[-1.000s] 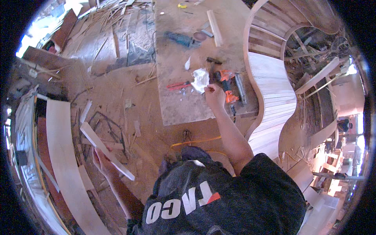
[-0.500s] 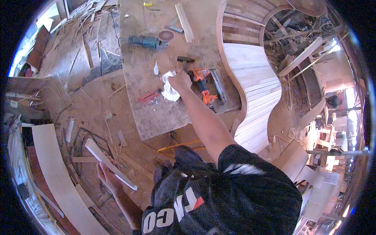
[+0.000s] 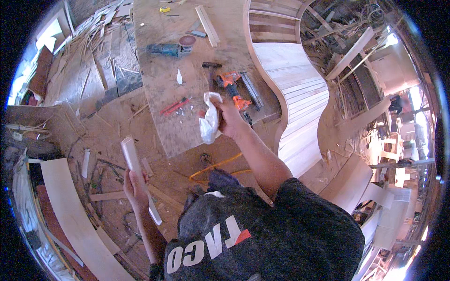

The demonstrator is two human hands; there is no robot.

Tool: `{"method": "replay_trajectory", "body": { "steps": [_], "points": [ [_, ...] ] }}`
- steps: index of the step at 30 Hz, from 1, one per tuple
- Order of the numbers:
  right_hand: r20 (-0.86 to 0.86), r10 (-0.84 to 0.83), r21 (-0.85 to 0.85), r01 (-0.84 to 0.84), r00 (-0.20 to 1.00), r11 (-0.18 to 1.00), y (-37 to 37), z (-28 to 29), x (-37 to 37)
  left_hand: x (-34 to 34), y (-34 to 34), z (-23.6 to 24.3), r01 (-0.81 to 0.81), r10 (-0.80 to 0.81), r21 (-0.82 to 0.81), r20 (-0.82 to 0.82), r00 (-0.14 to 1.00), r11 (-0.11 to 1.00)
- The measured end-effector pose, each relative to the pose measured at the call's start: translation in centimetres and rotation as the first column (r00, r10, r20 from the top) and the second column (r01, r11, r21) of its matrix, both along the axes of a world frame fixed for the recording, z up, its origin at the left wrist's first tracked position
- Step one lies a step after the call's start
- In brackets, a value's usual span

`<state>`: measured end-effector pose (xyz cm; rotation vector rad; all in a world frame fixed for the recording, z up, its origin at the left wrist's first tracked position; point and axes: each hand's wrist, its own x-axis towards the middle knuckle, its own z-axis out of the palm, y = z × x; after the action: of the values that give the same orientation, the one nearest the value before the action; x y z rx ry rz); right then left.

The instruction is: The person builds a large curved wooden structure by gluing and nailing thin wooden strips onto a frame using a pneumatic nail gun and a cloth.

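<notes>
My left hand (image 3: pixel 135 187) is closed around a narrow, pale wooden strip (image 3: pixel 130 152), held tilted over the floor left of the worktable (image 3: pixel 159 126). My right hand (image 3: pixel 228 118) grips a crumpled white bag or cloth (image 3: pixel 209 125) above the table's near edge; which of the two it is, I cannot tell. Just beyond that hand lie a hammer (image 3: pixel 212 65) and an orange and black nail gun (image 3: pixel 229 78). A red hand tool (image 3: pixel 175 106) rests to the left of the white bundle, with a small white bottle (image 3: pixel 179 76) farther back.
Farther back on the table are a teal angle grinder (image 3: pixel 164 49), wooden strips (image 3: pixel 207 25) and a yellow tape measure (image 3: pixel 164 9). A curved slatted wooden piece (image 3: pixel 300 89) stands along the right. Offcuts and a yellow hose (image 3: pixel 206 170) lie on the floor.
My right hand has lifted the white bundle off the table and drawn it nearer. The wooden strip in my left hand has swung more upright.
</notes>
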<state>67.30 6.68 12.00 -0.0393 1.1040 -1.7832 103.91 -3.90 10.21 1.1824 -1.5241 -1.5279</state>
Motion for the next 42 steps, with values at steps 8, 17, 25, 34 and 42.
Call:
{"method": "replay_trajectory", "body": {
  "steps": [8,17,25,34,42],
  "points": [
    [0.373,0.118,-0.063,-0.101,0.920,0.993,5.1,-0.5,9.0,-1.0,2.1,0.7,0.280,-0.280,0.078,-0.008,0.960,0.957],
    [0.175,0.056,0.038,-0.064,0.983,0.997,9.6,0.5,11.9,-0.5,4.7,0.2,0.382,-0.386,0.073,0.061,0.920,0.921],
    [0.119,0.018,-0.002,-0.018,0.993,1.000,11.7,0.3,12.7,-0.8,6.1,0.4,0.493,-0.492,-0.019,0.057,0.869,0.870],
    [-0.020,0.046,0.024,-0.046,0.999,0.999,13.5,-0.9,13.0,-1.2,6.2,-0.3,0.583,-0.576,-0.057,0.109,0.810,0.810],
    [-0.007,-0.003,0.074,0.004,1.000,0.997,13.5,-1.0,14.0,-0.7,6.7,-0.2,0.535,-0.532,0.007,0.116,0.839,0.845]
  ]
}}
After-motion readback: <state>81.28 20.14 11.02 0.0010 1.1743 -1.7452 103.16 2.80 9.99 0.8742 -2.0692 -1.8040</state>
